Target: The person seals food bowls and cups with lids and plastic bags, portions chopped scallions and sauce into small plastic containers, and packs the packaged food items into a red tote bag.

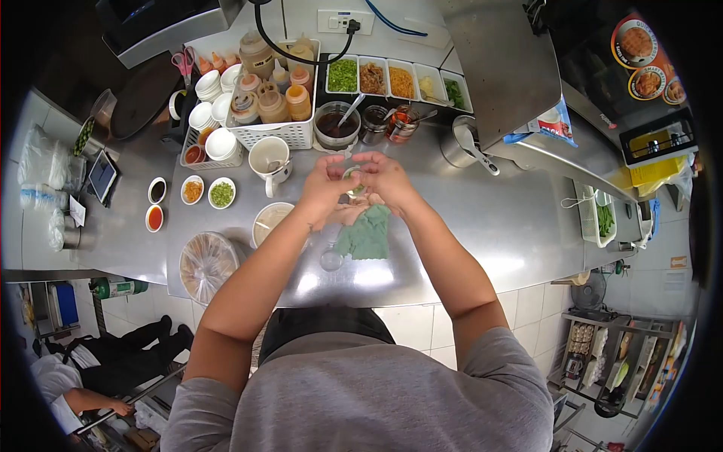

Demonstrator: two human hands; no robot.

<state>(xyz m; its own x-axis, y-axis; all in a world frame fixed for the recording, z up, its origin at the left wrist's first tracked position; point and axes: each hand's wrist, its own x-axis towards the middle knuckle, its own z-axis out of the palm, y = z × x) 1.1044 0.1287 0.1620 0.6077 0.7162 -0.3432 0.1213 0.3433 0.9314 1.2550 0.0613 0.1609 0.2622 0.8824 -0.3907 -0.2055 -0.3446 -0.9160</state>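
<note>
Over the steel counter, my left hand (pixel 324 187) and my right hand (pixel 385 181) meet with fingers curled round a small clear cup (pixel 352 175). A bit of green shows in it, but the fingers cover much of it. Just below the hands lies a crumpled green cloth (pixel 364 235), with a pinkish cloth (pixel 349 214) at its upper edge. A round clear plastic lid (pixel 330 261) rests flat left of the green cloth. Beside my left forearm stands a pale round tub (pixel 265 226), partly hidden.
Ahead are trays of chopped toppings (pixel 371 78), a dark sauce tub (pixel 337 126), a white mug (pixel 271 160) and a basket of squeeze bottles (pixel 280 135). Leftward sit small bowls (pixel 221 193) and a bag-covered container (pixel 208 264). Another person (pixel 83 369) is at lower left.
</note>
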